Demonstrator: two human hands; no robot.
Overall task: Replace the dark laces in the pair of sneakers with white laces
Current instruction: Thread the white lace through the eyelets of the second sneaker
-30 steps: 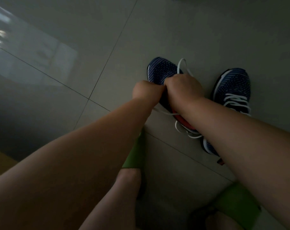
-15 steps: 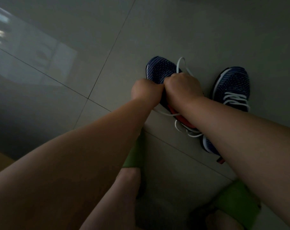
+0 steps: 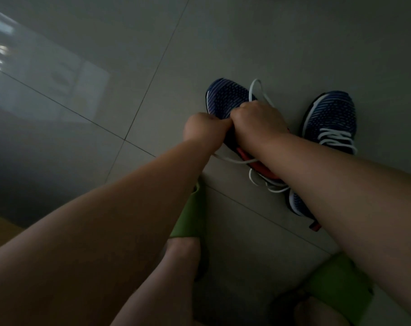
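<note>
Two dark blue knit sneakers stand on the grey tiled floor. Over the lacing area of the left sneaker (image 3: 225, 95) both my hands are curled, knuckles touching. My left hand (image 3: 201, 128) and my right hand (image 3: 256, 118) each grip the white lace (image 3: 258, 87), which loops out past the toe and trails below my wrists. The fingertips and eyelets are hidden under the fists. The right sneaker (image 3: 331, 114) stands beside it with a white lace (image 3: 336, 137) threaded across it, and my right forearm covers its heel.
My feet in green slippers (image 3: 190, 217) (image 3: 338, 288) rest on the floor (image 3: 129, 67) just below the shoes. A bright reflection lies on the tiles at the far left. A wooden edge (image 3: 2, 229) shows at the lower left.
Both hands stay on the left sneaker's lace and have shifted only slightly; the lace loop past the toe looks much the same.
</note>
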